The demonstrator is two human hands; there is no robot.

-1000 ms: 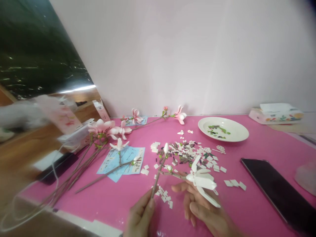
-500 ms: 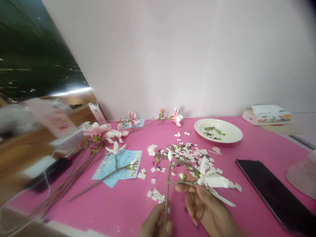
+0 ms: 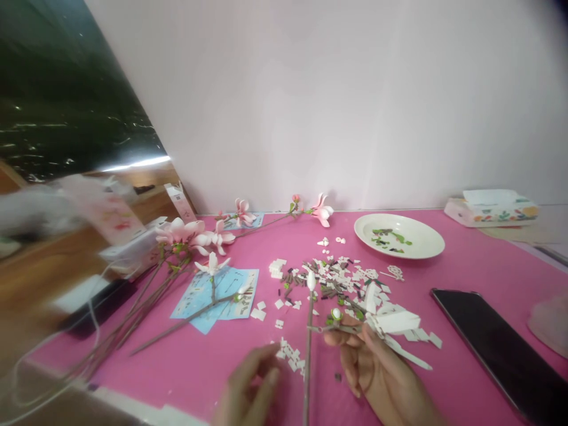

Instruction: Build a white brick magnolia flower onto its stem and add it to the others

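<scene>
White brick magnolia branch (image 3: 337, 327) sits clamped in the fingers of the right hand (image 3: 377, 370) above the pink tabletop (image 3: 177, 367), its long stem upright just beside the left hand (image 3: 251, 387), fingers apart and empty, near scattered white bricks (image 3: 289, 354).

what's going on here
A person's right hand holds a white flower branch made of small plastic bricks, with a long brown stem topped by a white bud crossing it. The left hand is right by a small pile of white bricks, apart from the stem. More loose bricks are spread across the pink mat, and pink flowers lie to the left.
</scene>
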